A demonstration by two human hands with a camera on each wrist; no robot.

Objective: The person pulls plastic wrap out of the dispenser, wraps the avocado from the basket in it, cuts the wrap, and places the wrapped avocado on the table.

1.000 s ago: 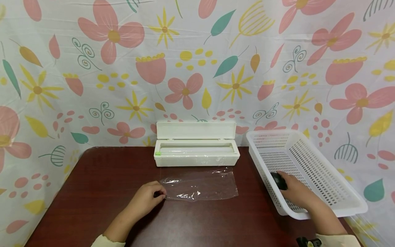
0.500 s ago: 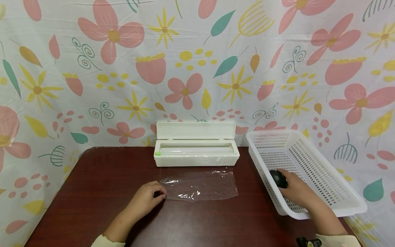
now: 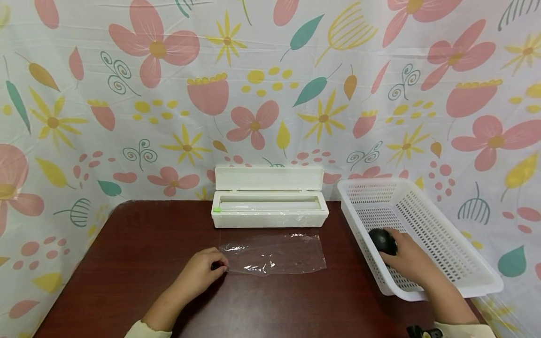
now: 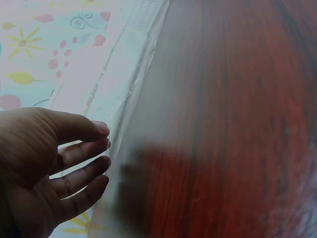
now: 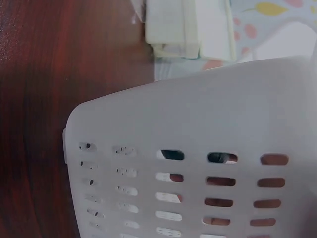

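**Dark round thing shifted a bit, more of it showing now**

So the dark round object point(image 3: 382, 241) has nudged up the frame since a second ago, right hand point(image 3: 407, 260) with it. It's right of centre, inside the white basket point(image 3: 359, 234), fingers and thumb gripping it; can't tell if it's off the bottom. Left hand point(image 3: 203, 268), lower left of centre, hasn't really budged: thumb and fingertips pinching the left edge of the clear film point(image 3: 279, 258). Mid-frame above that, the white box point(image 3: 270, 219) sits lid up, roll point(image 3: 270, 205) inside.
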